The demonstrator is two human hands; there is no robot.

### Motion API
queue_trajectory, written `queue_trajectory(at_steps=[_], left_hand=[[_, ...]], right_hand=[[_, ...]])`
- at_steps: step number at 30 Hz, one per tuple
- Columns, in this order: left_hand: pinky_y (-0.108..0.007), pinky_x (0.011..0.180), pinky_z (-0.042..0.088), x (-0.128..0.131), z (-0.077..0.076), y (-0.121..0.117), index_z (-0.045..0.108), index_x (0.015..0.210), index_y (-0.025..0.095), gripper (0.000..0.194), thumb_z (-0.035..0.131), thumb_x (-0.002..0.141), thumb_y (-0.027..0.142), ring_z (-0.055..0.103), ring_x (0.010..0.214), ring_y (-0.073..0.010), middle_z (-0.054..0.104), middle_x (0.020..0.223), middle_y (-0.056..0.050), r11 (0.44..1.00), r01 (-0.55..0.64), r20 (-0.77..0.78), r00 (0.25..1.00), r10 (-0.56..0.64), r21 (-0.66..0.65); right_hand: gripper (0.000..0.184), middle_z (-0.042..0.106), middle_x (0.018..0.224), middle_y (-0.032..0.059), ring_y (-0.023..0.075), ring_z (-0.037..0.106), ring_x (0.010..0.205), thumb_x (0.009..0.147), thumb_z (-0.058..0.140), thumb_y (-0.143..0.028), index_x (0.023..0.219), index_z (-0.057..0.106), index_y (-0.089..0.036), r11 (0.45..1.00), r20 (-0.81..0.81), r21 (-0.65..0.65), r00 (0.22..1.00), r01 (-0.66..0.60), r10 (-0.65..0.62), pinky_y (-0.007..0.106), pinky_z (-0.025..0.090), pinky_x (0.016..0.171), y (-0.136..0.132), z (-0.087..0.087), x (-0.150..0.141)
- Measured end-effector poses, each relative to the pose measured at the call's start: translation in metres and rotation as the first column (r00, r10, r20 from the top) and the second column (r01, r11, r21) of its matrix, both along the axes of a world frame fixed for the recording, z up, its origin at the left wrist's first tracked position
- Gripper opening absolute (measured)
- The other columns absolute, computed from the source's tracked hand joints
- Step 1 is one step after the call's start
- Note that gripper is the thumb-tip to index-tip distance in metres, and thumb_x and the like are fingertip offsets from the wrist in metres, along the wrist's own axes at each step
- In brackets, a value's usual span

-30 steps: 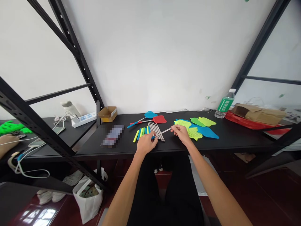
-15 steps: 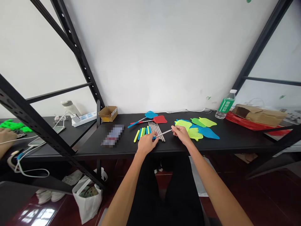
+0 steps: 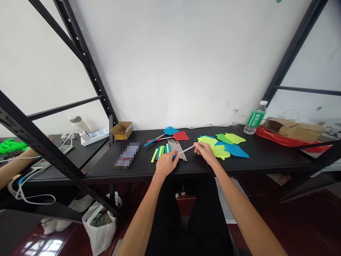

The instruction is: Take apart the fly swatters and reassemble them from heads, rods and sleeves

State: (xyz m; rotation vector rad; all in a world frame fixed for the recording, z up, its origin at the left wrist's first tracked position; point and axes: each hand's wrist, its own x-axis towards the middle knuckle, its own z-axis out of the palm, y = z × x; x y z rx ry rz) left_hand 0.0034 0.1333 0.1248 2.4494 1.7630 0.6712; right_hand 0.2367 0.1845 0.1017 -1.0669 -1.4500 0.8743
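My left hand (image 3: pixel 165 163) is closed round a blue handle (image 3: pixel 174 156), most of which it hides. From that handle a thin metal rod (image 3: pixel 185 150) slants up to the right, and its far end is pinched by my right hand (image 3: pixel 204 150). Several similar metal rods (image 3: pixel 176 145) lie side by side just behind. Left of them is a row of yellow and blue handles (image 3: pixel 159 153), partly covered by my left hand. Perforated swatter heads, among them a yellow one (image 3: pixel 221 152) and a blue one (image 3: pixel 236 150), lie spread out right of my right hand.
A blue fly swatter (image 3: pixel 170 131) and a red one (image 3: pixel 181 136) lie at the back. An open carton (image 3: pixel 122 131) and a blurred-out item (image 3: pixel 128 155) are on the left. A water bottle (image 3: pixel 255 118) stands right, near flattened cardboard (image 3: pixel 295 130). Another person's arm (image 3: pixel 16 168) reaches in at far left.
My hands keep hold of the handle and the rod, almost unmoved. At far left the other person's arm has reached further forward over the neighbouring table.
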Motion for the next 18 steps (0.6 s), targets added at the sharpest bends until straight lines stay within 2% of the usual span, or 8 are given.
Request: queue_trajectory(at_steps=[3,5,13,18], left_hand=[[-0.028,0.062,0.036,-0.0008,-0.0024,0.0013,0.060,0.105,0.027,0.030,0.039,0.100,0.047,0.064,0.073,-0.0218,0.066,0.074,-0.002,1.000,0.009,0.008,1.000,-0.010,0.030],[-0.028,0.060,0.035,-0.0010,-0.0032,0.0017,0.060,0.104,0.027,0.028,0.040,0.099,0.046,0.064,0.071,-0.0214,0.065,0.072,-0.001,0.999,0.016,0.016,1.000,-0.017,0.046],[-0.028,0.063,0.038,0.0007,0.0021,-0.0014,0.061,0.113,0.028,0.028,0.047,0.096,0.045,0.066,0.077,-0.0211,0.068,0.077,-0.001,1.000,-0.012,0.020,1.000,0.012,-0.004],[-0.027,0.060,0.037,-0.0012,-0.0023,0.0011,0.062,0.112,0.028,0.030,0.049,0.095,0.049,0.064,0.073,-0.0205,0.067,0.074,0.000,1.000,0.015,0.032,0.999,-0.015,0.028]], right_hand=[[0.040,0.067,0.073,0.0037,0.0138,0.051,0.057,0.082,0.063,-0.058,0.090,0.071,-0.020,1.000,-0.011,0.000,1.000,-0.024,0.024,0.027,0.040,0.052,0.0007,-0.0016,0.0013],[0.039,0.067,0.076,0.0043,0.0136,0.051,0.057,0.082,0.064,-0.056,0.091,0.071,-0.019,1.000,-0.013,0.003,1.000,-0.022,0.022,0.027,0.040,0.053,0.0021,-0.0037,0.0021],[0.043,0.064,0.065,0.0023,0.0136,0.052,0.056,0.080,0.064,-0.061,0.069,0.063,-0.020,1.000,0.005,0.020,1.000,-0.018,0.018,0.028,0.041,0.055,0.0041,-0.0055,0.0023],[0.047,0.061,0.060,0.0021,0.0153,0.054,0.056,0.081,0.063,-0.064,0.064,0.059,-0.021,1.000,0.046,0.025,0.999,-0.016,0.015,0.028,0.042,0.057,0.0021,-0.0042,0.0019]])
